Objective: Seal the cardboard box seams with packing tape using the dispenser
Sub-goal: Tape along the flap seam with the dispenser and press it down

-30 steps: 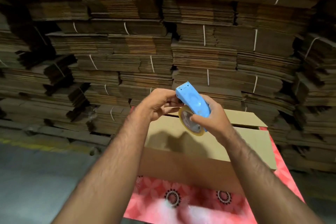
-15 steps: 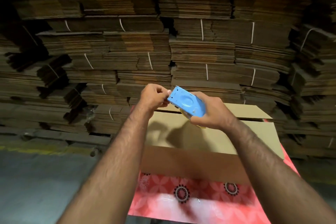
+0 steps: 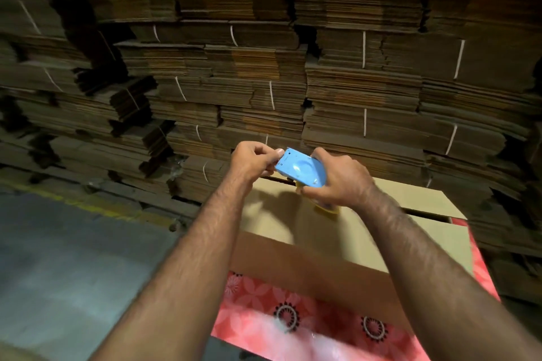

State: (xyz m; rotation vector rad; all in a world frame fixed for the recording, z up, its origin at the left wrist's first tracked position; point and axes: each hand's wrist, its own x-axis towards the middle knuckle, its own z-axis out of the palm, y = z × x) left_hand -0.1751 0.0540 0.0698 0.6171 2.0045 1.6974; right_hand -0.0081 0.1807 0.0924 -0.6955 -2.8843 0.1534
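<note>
Dispenser (image 3: 302, 168) in right hand (image 3: 337, 182)

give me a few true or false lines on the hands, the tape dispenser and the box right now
1. The right hand grips the blue plastic tape dispenser. True.
2. The dispenser is pressed flat on the brown cardboard box. False: it is held above the box.
3. The left hand pinches at the dispenser's front end. True.
4. The box sits on a plain green cloth. False: a pink floral cloth.
5. The box's top seam is taped. False: a gap shows.

Tape roll (image 3: 325, 208) mostly behind right hand (image 3: 337, 182).
</note>
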